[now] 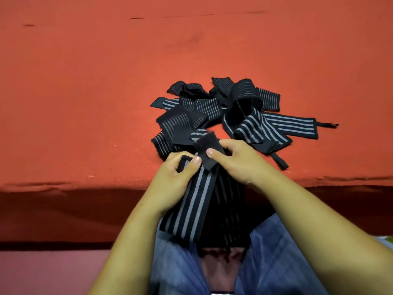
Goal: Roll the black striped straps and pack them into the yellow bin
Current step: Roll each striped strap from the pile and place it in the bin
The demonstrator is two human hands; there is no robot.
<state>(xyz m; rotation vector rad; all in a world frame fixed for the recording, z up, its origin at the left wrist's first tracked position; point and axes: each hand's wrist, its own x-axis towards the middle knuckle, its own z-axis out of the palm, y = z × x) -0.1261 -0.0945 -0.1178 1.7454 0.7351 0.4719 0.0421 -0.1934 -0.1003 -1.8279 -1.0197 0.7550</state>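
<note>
One strap (191, 205), long axis running from the desk (85, 103) edge toward the lap, was pinched at its far end by left hand (180, 169) and right hand (236, 160), just before the pile (244, 124).

You've got a red cloth-covered surface (85, 92) in front of you, w/ creases along the front edge & a few marks at the far side. On it, right of centre, near the front edge: a loose pile of black striped straps (204, 109), overlapping. One flat strap (293, 124) sticks out to the right.
</note>
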